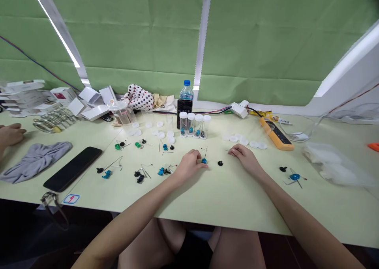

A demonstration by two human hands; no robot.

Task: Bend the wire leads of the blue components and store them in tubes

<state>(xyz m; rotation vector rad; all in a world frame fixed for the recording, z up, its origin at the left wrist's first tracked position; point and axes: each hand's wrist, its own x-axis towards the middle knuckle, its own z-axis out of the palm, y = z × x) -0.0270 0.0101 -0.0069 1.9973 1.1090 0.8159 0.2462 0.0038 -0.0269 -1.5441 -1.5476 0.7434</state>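
Observation:
My left hand (190,164) is curled at the middle of the table, thumb and fingertips closed around a small blue plastic part (204,161). A thin bent metal wire (205,152) rises from that part. To its right lies a small black knob-like piece (220,163), touched by neither hand. My right hand (242,155) rests with its fingertips pinched together; a thin sliver seems to stick out, too fine to name. Beyond the hands, several clear tubes (191,126) with white caps stand upright, holding small blue and dark pieces.
Small sets of coloured parts, black knobs and wires (140,176) lie to the left, one more set (294,177) to the right. White caps (244,141), a bottle (186,90), a phone (72,169), a grey cloth (35,160) and a multimeter (276,134) surround them. Another person's hand (12,134) is at far left.

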